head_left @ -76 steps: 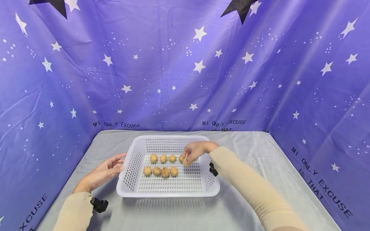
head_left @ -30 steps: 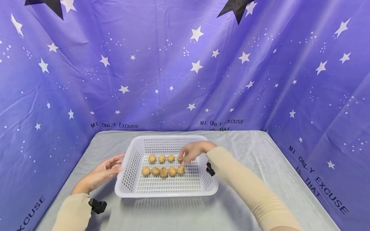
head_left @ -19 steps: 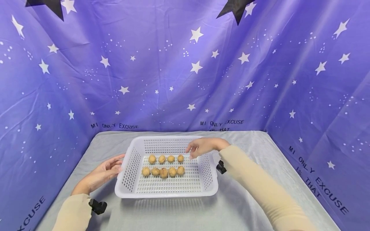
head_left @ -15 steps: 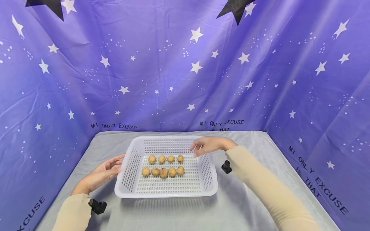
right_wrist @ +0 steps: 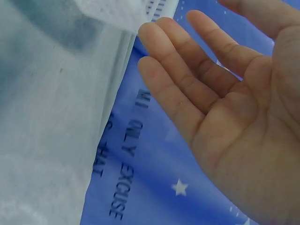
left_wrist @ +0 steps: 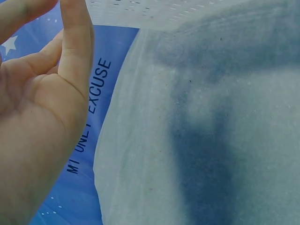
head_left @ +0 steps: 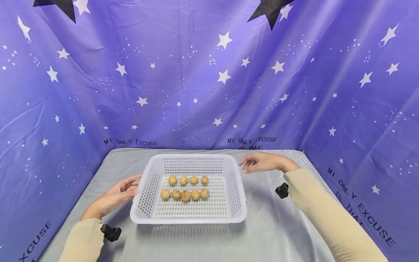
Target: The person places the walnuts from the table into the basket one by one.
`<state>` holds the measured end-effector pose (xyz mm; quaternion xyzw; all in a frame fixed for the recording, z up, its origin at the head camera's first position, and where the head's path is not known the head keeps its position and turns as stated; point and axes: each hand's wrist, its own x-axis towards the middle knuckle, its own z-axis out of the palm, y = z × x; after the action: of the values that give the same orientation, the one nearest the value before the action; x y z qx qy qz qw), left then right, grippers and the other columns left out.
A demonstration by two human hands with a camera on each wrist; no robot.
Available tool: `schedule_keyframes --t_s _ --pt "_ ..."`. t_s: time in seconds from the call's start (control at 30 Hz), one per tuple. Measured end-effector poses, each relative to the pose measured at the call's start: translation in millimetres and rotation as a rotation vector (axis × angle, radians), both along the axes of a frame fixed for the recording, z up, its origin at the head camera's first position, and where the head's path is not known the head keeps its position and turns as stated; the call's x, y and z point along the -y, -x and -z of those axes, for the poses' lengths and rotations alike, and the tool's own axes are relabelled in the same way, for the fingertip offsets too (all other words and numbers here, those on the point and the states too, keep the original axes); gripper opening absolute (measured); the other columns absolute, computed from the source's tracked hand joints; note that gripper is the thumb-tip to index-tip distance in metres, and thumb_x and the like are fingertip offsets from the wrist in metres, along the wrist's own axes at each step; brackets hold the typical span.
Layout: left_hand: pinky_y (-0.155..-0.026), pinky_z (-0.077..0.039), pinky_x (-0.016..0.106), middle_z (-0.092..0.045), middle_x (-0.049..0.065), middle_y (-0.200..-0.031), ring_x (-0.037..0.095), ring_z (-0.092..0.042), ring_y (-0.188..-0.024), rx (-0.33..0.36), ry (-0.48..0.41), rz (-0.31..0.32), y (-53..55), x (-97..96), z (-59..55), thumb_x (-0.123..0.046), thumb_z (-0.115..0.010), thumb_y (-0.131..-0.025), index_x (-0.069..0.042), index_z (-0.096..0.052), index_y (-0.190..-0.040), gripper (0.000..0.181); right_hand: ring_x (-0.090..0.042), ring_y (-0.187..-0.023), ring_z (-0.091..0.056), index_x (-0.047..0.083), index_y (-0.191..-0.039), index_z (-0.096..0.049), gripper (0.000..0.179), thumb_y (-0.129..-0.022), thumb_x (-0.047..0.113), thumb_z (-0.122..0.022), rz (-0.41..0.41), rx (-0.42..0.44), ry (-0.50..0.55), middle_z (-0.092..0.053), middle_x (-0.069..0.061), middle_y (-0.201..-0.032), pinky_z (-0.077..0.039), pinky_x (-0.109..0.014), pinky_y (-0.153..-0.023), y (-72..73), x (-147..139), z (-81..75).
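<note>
A white perforated plastic basket sits on the table, with several walnuts in two rows on its floor. The back row's rightmost walnut stands behind the front row's rightmost walnut. My left hand rests at the basket's left rim, fingers extended and fingertips right at the edge. The left wrist view shows its palm beneath the basket's wall. Just outside the basket's right back corner hovers my right hand, fingers loosely spread and holding nothing. In the right wrist view its bare palm and relaxed fingers show.
A grey cloth covers the table. Purple star-patterned curtains enclose it at the back and both sides. Black devices are strapped at both wrists, such as the right wrist camera.
My right hand sets a walnut down at the front row's right end and lets go. It then moves up and right, out past the basket's rim. The left hand stays at the rim.
</note>
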<state>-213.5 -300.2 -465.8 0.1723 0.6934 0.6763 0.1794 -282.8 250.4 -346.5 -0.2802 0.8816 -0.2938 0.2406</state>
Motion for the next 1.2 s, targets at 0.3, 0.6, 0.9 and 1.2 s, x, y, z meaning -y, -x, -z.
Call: schedule_keyframes --t_s 0.3,0.6,0.9,1.2 --pt "-0.095 -0.051 0.032 -0.048 0.019 -0.135 0.015 -0.06 -0.114 -0.018 0.032 -0.02 -7.6 -3.5 -6.6 0.001 -0.052 -0.101 0.009 -0.017 -0.155 0.065 -0.023 -0.109 -0.062 0.006 -0.132 -0.061 0.042 -0.098 0.029 -0.066 0.049 -0.022 0.011 -0.067 -0.002 -0.112 -0.05 -0.042 -0.094 -17.3 -35 8.7" --pt "-0.086 -0.053 0.033 -0.05 0.02 -0.134 0.015 -0.061 -0.107 -0.072 0.2 -0.113 -12.3 -7.0 -6.4 -0.008 -0.059 -0.099 0.002 -0.03 -0.154 0.063 -0.026 -0.11 -0.061 0.003 -0.133 -0.059 0.04 -0.099 0.022 -0.064 0.074 0.0 0.105 -0.067 -0.006 -0.115 -0.05 -0.04 -0.091 -29.0 -60 28.5" --pt "-0.083 -0.052 0.034 -0.052 0.02 -0.13 0.017 -0.058 -0.107 -0.123 0.224 -0.139 -7.4 -8.6 -2.7 -0.009 -0.055 -0.1 -0.003 -0.036 -0.153 0.057 -0.025 -0.108 -0.063 -0.002 -0.13 -0.059 0.035 -0.1 0.016 -0.061 0.103 -0.051 0.172 -0.067 -0.01 -0.114 -0.052 -0.029 -0.089 -39.2 -70 48.4" --pt "-0.079 -0.052 0.048 -0.063 0.019 -0.121 0.031 -0.06 -0.1 -0.42 0.622 -0.275 -8.2 -9.4 -2.7 -0.013 -0.065 -0.094 0.0 -0.058 -0.136 0.044 -0.034 -0.107 -0.065 0.002 -0.13 -0.062 0.036 -0.099 0.021 -0.064 0.219 -0.306 0.086 -0.067 -0.017 -0.12 -0.053 -0.048 -0.09 -44.4 -70 67.7"
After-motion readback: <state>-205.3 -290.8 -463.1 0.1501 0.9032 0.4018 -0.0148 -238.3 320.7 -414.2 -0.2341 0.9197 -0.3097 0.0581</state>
